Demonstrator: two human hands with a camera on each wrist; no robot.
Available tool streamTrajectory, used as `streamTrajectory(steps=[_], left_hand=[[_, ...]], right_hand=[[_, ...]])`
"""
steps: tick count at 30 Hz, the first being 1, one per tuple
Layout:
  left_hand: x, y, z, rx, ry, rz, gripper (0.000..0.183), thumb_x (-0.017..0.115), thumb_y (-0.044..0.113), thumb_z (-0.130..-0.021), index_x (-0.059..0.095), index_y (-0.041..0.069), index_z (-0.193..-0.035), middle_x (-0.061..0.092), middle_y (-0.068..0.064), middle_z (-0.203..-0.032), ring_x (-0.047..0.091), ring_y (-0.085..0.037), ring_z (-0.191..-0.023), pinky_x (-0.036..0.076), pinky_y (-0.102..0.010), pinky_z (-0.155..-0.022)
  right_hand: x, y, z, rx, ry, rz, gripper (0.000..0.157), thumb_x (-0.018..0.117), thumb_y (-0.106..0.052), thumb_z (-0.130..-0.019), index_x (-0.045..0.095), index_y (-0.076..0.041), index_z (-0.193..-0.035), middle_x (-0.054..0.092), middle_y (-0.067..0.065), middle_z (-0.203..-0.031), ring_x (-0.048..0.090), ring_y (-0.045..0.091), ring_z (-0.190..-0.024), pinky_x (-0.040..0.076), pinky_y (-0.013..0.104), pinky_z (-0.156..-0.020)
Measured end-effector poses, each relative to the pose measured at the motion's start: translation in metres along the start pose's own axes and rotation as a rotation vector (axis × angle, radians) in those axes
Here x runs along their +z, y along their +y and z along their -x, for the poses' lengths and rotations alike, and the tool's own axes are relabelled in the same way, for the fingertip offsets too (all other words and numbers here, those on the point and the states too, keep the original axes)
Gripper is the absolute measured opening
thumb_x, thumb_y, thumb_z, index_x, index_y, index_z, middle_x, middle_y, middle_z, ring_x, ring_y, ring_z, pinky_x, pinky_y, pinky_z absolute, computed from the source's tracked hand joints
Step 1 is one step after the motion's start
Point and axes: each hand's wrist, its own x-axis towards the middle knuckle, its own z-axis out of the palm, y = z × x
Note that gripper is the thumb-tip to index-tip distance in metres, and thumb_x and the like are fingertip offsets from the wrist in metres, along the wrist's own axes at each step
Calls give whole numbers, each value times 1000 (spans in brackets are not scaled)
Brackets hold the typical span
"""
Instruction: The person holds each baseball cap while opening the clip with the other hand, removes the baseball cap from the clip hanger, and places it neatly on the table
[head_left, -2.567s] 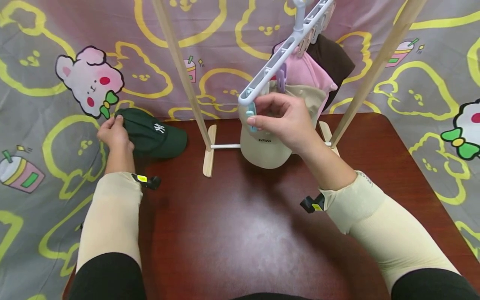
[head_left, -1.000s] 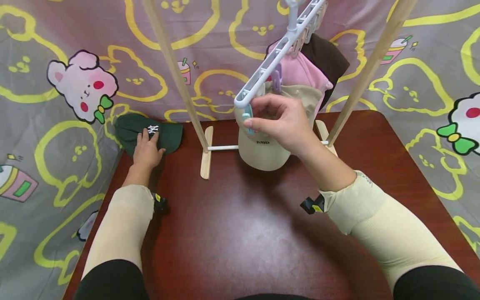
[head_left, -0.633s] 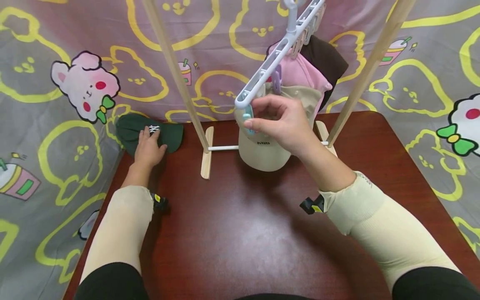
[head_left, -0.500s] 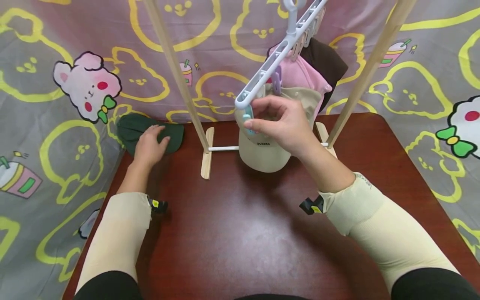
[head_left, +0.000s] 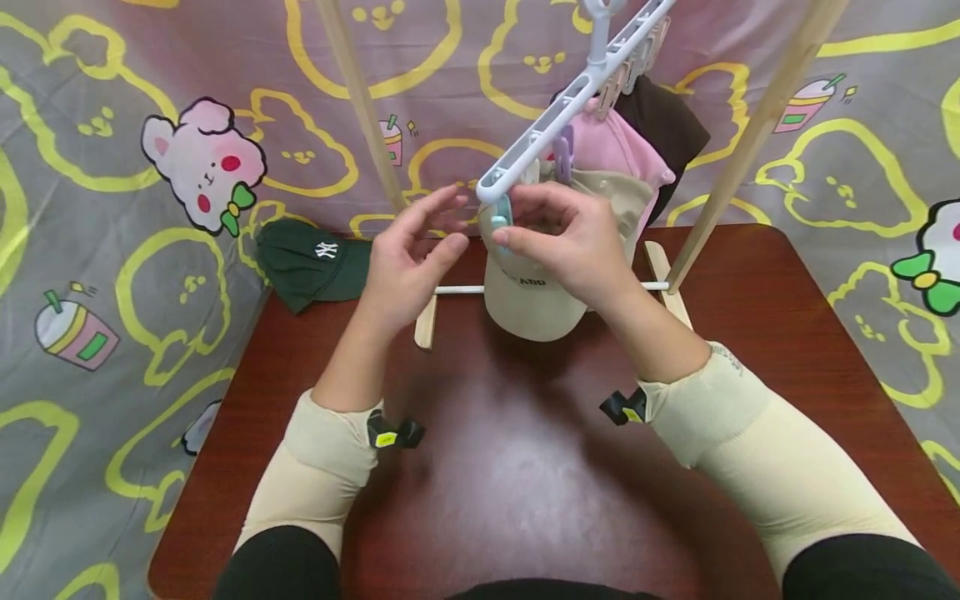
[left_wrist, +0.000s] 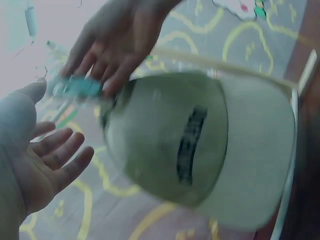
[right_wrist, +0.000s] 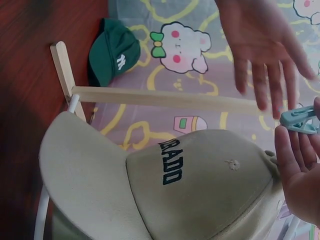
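Observation:
My right hand point(head_left: 581, 237) pinches a light-blue clothespin point(head_left: 500, 215) at the near end of a white clip hanger point(head_left: 555, 125). My left hand point(head_left: 405, 267) is in the air just left of that clothespin, fingers loosely spread and holding nothing. In the right wrist view a gap shows between its fingertips and the clothespin point(right_wrist: 298, 120). Below and behind my right hand hangs a beige cap point(head_left: 534, 312) with dark lettering, brim down. A dark green cap point(head_left: 303, 271) with a white logo lies on the table at the back left.
A pink cap point(head_left: 611, 142) and a dark brown cap point(head_left: 663, 125) hang farther back, near a purple clip point(head_left: 564, 154). Wooden posts point(head_left: 750, 158) with flat feet flank the hanger. A white rod point(head_left: 461, 290) crosses low between them. A patterned curtain point(head_left: 225, 75) surrounds the brown table point(head_left: 487, 467).
My left hand first gripped the green cap, then let it go and lay on it. It has since lifted and moved right, close to the clothespin. My right hand keeps its pinch.

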Motion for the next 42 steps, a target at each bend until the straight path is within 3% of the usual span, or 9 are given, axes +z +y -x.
streamTrajectory(steps=[5,9,14,20,22,29,34,39,42], left_hand=[[26,15,-11,-44,27,91,51,67,2,-91,52,2,-140,64,-14,-123,63,-23,-108,54,-34,-91],[34,22,-16,-12,74,116,51,70,2,-89,54,2,-137,66,-15,-116,64,-20,-103,56,-38,-86],[32,24,-17,34,149,121,45,68,-1,-89,57,-2,-133,67,-15,-116,65,-18,-100,55,-31,-82],[30,21,-17,98,199,126,42,66,0,-91,58,-5,-132,66,-17,-116,64,-20,-97,54,-30,-79],[31,21,-16,89,212,134,41,65,1,-92,58,-4,-132,66,-16,-115,63,-19,-97,53,-29,-79],[33,24,-16,47,201,137,42,65,1,-92,58,-1,-133,65,-15,-121,62,-20,-101,54,-32,-84],[35,25,-17,38,192,146,45,67,0,-90,58,0,-134,65,-13,-120,61,-21,-100,55,-32,-82],[37,27,-16,22,201,134,48,69,1,-89,57,2,-136,64,-13,-120,61,-25,-102,55,-34,-84],[39,29,-12,63,274,63,47,70,5,-88,58,3,-134,64,-13,-119,61,-23,-104,54,-32,-82]], right_hand=[[3,0,-1,-16,5,9,34,78,1,-80,70,4,-113,73,11,-97,69,15,-86,56,28,-80],[4,-2,-1,-10,7,-3,37,76,3,-81,68,5,-117,72,16,-100,69,15,-89,57,30,-83],[0,-8,0,-22,42,30,36,75,1,-82,69,3,-118,73,18,-105,70,14,-95,57,29,-85],[-5,-13,-4,-121,184,187,26,78,-7,-81,74,0,-106,73,14,-96,68,7,-83,56,22,-75],[-6,-14,-7,-127,215,235,26,79,-10,-81,75,-1,-105,73,14,-95,66,6,-81,55,20,-73],[-8,-15,-21,-16,179,360,36,79,-25,-83,74,-5,-113,76,8,-97,70,10,-85,55,23,-79],[-7,-12,-27,54,166,338,37,79,-28,-83,73,-8,-114,76,8,-95,70,7,-81,54,21,-75],[-7,-9,-30,30,164,295,33,80,-23,-82,74,-5,-109,75,11,-91,69,7,-75,55,22,-73],[-9,-10,-30,12,151,298,31,80,-23,-82,75,-5,-107,75,10,-91,68,6,-75,54,21,-71]])
